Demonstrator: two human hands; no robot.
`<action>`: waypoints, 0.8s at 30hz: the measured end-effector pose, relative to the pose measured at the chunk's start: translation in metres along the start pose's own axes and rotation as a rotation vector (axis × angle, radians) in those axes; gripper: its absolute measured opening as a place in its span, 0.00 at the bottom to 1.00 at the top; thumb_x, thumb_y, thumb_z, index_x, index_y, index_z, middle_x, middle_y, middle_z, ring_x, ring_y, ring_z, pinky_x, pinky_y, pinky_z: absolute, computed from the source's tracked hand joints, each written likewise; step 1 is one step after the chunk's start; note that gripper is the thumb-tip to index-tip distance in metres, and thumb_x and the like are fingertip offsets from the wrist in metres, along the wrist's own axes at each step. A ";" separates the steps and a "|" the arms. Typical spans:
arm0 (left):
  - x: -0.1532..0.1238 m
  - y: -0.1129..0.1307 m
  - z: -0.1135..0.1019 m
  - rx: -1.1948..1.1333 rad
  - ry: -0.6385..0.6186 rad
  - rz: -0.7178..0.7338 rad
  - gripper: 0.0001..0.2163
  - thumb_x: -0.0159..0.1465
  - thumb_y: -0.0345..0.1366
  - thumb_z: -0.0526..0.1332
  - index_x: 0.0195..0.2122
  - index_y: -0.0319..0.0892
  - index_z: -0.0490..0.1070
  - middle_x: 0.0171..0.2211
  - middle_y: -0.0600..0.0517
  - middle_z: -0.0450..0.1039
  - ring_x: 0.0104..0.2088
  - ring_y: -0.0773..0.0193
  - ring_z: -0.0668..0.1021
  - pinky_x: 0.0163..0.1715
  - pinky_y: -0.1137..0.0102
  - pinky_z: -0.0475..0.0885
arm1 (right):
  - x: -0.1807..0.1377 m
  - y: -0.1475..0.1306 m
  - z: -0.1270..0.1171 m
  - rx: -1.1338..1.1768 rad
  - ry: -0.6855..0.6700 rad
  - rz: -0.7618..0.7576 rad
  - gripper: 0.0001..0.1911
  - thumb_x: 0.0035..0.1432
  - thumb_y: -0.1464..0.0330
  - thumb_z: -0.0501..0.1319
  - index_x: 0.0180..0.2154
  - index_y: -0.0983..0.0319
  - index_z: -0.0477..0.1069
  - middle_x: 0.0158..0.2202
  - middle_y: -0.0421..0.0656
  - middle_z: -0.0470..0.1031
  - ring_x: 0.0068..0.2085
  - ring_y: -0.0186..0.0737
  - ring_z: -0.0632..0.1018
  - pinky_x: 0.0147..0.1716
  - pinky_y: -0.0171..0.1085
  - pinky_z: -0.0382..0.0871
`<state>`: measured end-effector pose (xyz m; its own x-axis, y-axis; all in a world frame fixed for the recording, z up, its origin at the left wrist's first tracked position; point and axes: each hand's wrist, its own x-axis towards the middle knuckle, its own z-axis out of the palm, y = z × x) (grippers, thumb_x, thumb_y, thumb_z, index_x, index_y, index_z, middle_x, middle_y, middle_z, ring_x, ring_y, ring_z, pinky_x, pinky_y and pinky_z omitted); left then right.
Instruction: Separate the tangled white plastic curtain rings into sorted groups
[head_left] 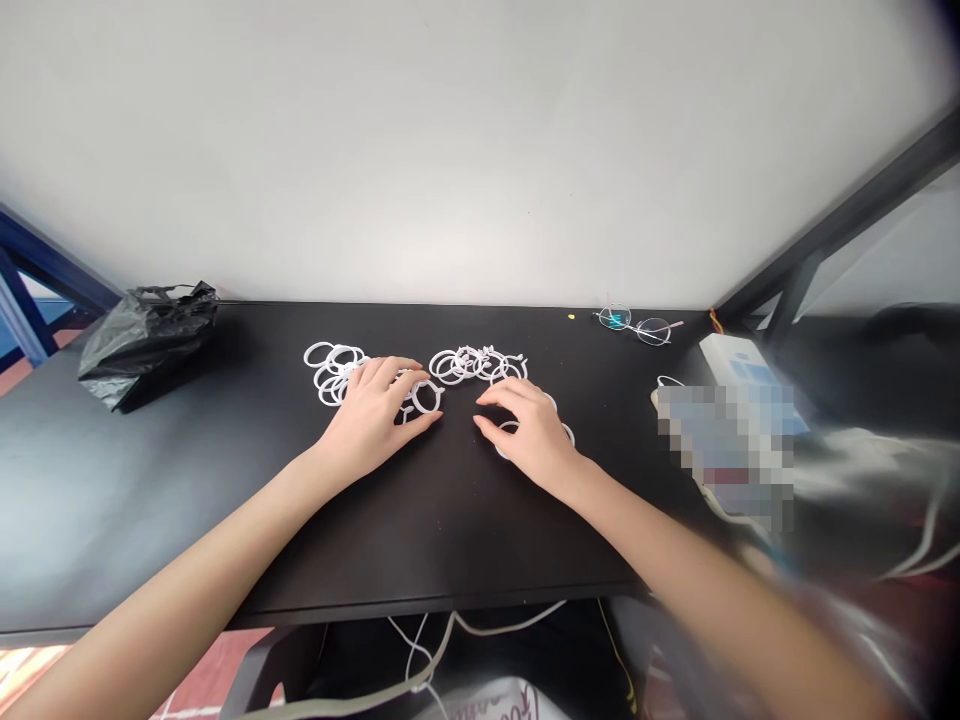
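Note:
Several white plastic rings with small clips lie on the black table (420, 500) in loose groups. My left hand (375, 410) rests over the left group of rings (328, 380), its fingers apart and partly covering them. One ring (427, 397) shows just beyond its fingertips. Between and behind my hands sits another cluster of rings (469, 365). My right hand (529, 425) is above a few more rings (568, 436), mostly hidden under it. Its thumb and fingers are parted, with nothing visible between them.
A black plastic bag (150, 340) stands at the back left. Eyeglasses (637, 325) lie near the wall at the right. Farther right are a white box (739, 360), a blurred-out flat object (720, 450) and clear plastic. White cables (442, 650) hang below the front edge.

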<state>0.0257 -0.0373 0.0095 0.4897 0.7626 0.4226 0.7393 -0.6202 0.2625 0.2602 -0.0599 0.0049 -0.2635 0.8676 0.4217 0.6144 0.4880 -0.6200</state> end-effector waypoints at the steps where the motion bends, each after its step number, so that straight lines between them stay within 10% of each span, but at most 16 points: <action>1: -0.001 -0.001 0.002 0.029 -0.017 -0.001 0.14 0.66 0.43 0.60 0.49 0.42 0.68 0.51 0.41 0.70 0.51 0.47 0.71 0.53 0.50 0.64 | -0.001 0.001 0.001 -0.021 -0.020 -0.002 0.05 0.56 0.74 0.65 0.36 0.60 0.74 0.38 0.44 0.77 0.40 0.44 0.77 0.43 0.45 0.72; 24: -0.003 0.008 0.004 0.008 -0.049 0.085 0.12 0.68 0.39 0.57 0.51 0.42 0.68 0.55 0.40 0.68 0.53 0.48 0.69 0.57 0.48 0.61 | -0.002 0.005 0.005 -0.052 -0.101 0.018 0.13 0.60 0.80 0.55 0.39 0.60 0.75 0.43 0.46 0.77 0.44 0.45 0.77 0.41 0.42 0.75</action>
<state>0.0317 -0.0436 0.0066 0.5725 0.7159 0.3997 0.6977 -0.6814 0.2210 0.2605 -0.0591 -0.0024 -0.3243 0.8826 0.3404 0.6570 0.4690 -0.5902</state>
